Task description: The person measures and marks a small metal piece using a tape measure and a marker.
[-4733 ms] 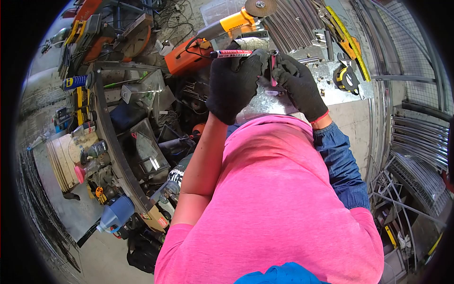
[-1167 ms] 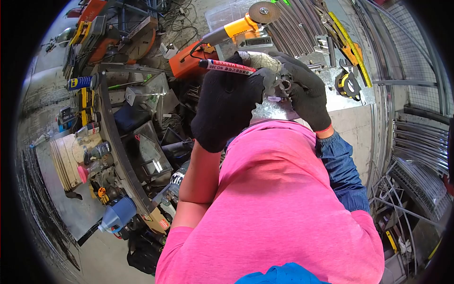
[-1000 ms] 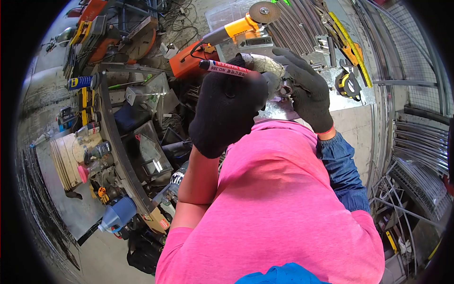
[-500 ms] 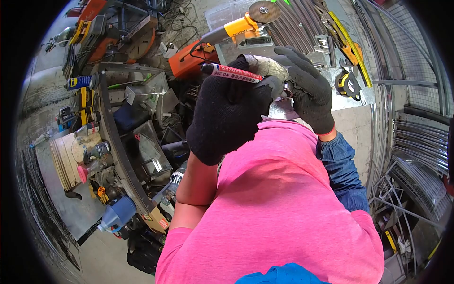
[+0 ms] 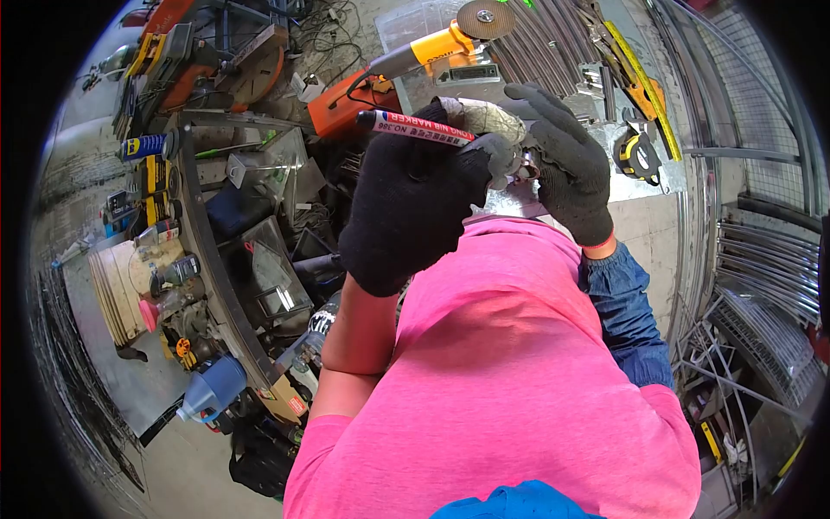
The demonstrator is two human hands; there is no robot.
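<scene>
My left hand (image 5: 411,203), in a black glove, is closed around a red and white marker (image 5: 424,128) whose dark end points left. Pale, tape-like wrapping (image 5: 488,119) curves over the index finger side of this hand. My right hand (image 5: 566,160), in a black glove with grey-coated fingers, curls in from the right, its fingertips close to the left hand. Between the two hands, a small shiny metal piece (image 5: 526,167) shows by the right hand's fingers. The fingers hide most of its shape.
Beyond my hands lies a yellow angle grinder (image 5: 441,48) with metal bars (image 5: 545,43) beside it. A tape measure (image 5: 637,154) sits to the right, near a yellow ruler (image 5: 644,86). At left, a cluttered bench holds a blue jug (image 5: 214,387) and a spray can (image 5: 144,148).
The marker's dark end has moved slightly up and left as my left hand tilts a little. My right hand stays almost in the same place, and the metal piece shows slightly differently.
</scene>
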